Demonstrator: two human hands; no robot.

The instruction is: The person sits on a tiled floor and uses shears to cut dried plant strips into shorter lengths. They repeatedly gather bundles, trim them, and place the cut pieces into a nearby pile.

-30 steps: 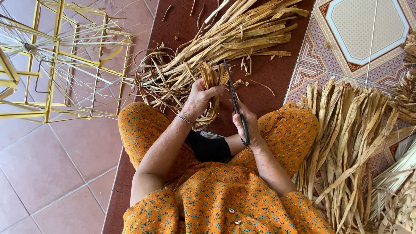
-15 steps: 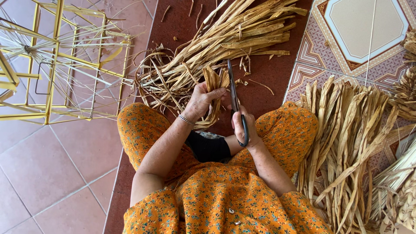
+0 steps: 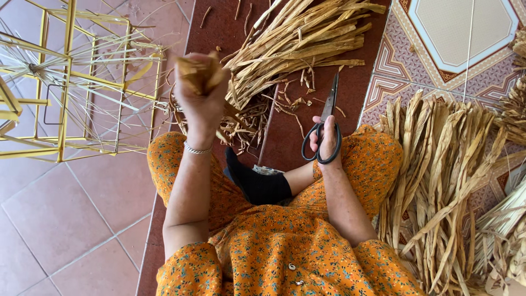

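Dried leaf strips [image 3: 200,74], bunched in our raised left hand [image 3: 201,104] at upper left of center, are clenched tight. Our right hand [image 3: 327,140] grips black scissors [image 3: 327,123], blades closed. We judge trimming underway; the next cut needs bundle ends aligned to blades.

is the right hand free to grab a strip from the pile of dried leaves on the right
Probably not as it stands: the right hand has its fingers through the black scissors. The pile of dried leaves lies close beside the right knee with nothing between, so the way looks open once the scissors are put down.
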